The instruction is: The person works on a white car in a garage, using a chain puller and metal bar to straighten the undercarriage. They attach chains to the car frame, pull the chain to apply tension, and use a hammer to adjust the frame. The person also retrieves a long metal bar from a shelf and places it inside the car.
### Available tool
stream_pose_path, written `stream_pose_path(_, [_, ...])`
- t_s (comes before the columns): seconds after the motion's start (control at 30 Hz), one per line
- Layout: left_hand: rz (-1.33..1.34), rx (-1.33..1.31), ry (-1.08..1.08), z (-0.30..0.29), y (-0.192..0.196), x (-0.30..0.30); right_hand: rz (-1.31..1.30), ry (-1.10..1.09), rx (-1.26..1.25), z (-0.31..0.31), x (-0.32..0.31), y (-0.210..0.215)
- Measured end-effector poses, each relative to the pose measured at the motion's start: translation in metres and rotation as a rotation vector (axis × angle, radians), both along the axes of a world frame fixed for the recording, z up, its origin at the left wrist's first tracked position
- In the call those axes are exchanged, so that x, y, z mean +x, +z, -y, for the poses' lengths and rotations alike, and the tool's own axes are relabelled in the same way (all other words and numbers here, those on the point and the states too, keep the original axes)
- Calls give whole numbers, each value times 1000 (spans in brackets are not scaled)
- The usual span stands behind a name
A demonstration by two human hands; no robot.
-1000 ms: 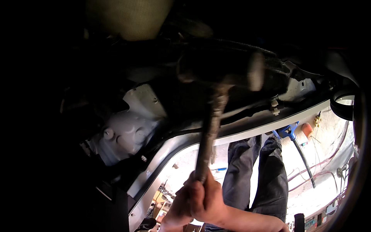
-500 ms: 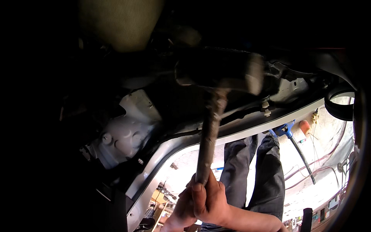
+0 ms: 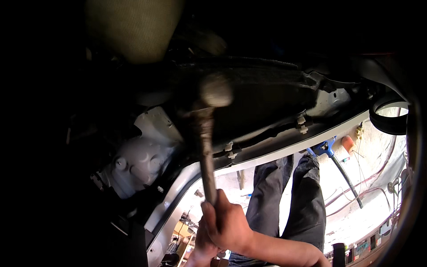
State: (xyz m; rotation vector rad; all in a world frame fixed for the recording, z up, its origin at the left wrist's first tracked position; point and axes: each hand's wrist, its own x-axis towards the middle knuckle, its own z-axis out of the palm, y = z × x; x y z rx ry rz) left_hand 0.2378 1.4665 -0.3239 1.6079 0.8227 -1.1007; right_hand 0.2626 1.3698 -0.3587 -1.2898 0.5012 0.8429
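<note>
Right hand (image 3: 229,224) nearer the head, its fingers gripping the hammer (image 3: 206,151) low; handle running near-upright across the white sill (image 3: 284,150) edge, head lying above. Left hand (image 3: 204,244) sitting behind; grip hidden, can't tell.

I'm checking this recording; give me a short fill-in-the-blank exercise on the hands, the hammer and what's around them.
1. The long hammer with a pale round face is gripped by the right hand around its ____.
2. Below the long white edge, ____ dark fabric trouser legs show.
3. The tool with a long black rod has a ____ head.
4. The black ring-shaped part is near the picture's ____ edge.

Missing words: handle; two; blue; right.
</note>
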Motion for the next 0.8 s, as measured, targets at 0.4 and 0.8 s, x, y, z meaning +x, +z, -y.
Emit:
stream_pose_path(0.4, [-127,164,933,12,-12,-5,49,362,120,-45,26,-60])
stream_pose_path(0.8, [-76,-642,1087,-53,-74,-16,-98,563,182,-73,19,-75])
